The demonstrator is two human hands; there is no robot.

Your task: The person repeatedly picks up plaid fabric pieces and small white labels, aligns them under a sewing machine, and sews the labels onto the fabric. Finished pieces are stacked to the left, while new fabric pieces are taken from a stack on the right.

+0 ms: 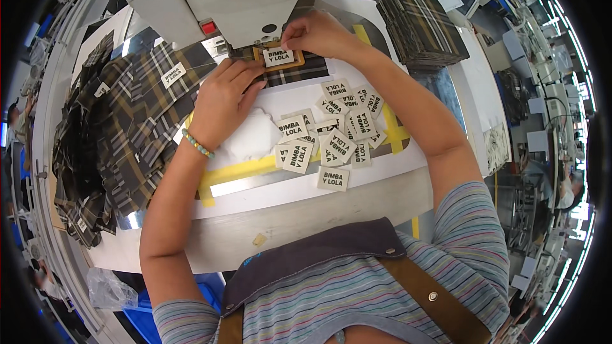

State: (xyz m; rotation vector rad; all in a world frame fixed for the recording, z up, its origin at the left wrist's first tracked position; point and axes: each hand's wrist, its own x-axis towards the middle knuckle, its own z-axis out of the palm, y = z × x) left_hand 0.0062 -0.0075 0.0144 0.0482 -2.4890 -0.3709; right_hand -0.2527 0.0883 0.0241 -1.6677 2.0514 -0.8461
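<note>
A white fabric label [278, 57] with dark lettering lies inside an orange clamp frame [299, 61], over dark plaid fabric [296, 75] under the sewing machine head [239, 6]. My right hand [324, 37] is closed, thumb and fingertips pinched at the label's upper right corner. At the frame's left side rests my left hand [224, 94], fingers stretched and lying flat by the fabric, thumb apart. Several loose labels [340, 145] are scattered over the white work surface right of my left hand. Beside my left wrist sits a white padded piece [254, 137].
Plaid pieces [137, 121], some bearing labels, are heaped at left. A neat stack of folded plaid pieces [428, 28] stands at back right. Yellow tape [255, 169] borders the work plate. A blue bin [143, 318] and clear plastic bag [109, 289] are below left.
</note>
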